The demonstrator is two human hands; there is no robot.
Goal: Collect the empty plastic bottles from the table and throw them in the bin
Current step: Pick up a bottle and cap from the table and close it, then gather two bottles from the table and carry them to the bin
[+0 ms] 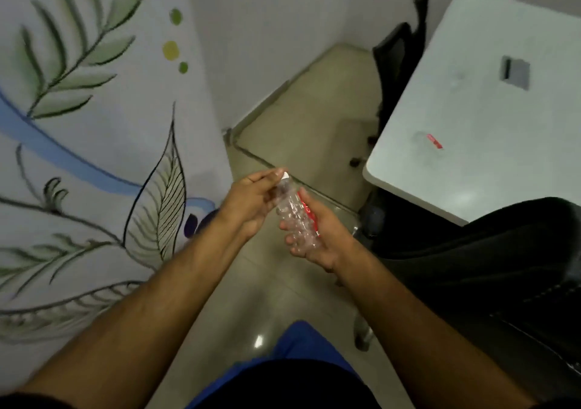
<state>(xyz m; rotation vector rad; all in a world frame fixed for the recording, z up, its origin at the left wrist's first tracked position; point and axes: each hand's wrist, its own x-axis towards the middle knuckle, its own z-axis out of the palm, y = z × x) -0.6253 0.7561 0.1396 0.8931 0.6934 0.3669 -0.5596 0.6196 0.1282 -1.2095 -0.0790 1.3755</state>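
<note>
Two big surfaces frame my view. On the left stands a white wall [94, 125] painted with green leaves, a blue band and some small green and yellow dots. On the right is a pale table [490, 119], its rounded near-left corner pointing toward me. A black chair [490, 270] stands at the near right, its back partly over the near edge of the table, and a second black chair [399, 62] stands far, by the table's left side. Between wall and table runs a beige tiled floor [298, 119] that reaches the far corner of the room.

On the table I see a small grey rectangular object [515, 72] at the far side, and nearer, a clear thing with a red label [432, 144] that lies flat; it is blurred, and I cannot tell for sure that it is a bottle.

I hold both bare arms out over the floor, in the middle of the view. A clear plastic bottle [294, 216], ribbed and with a red label along its right side, is held between them, tilted, with its white cap [286, 175] at the far end. My right hand [317, 238] is curled around the lower body of the bottle, with the thumb lying on the label. My left hand [251, 201] pinches the cap end with its fingertips [276, 174], while its palm is beside the upper body of the bottle.

No bin is in my view.
</note>
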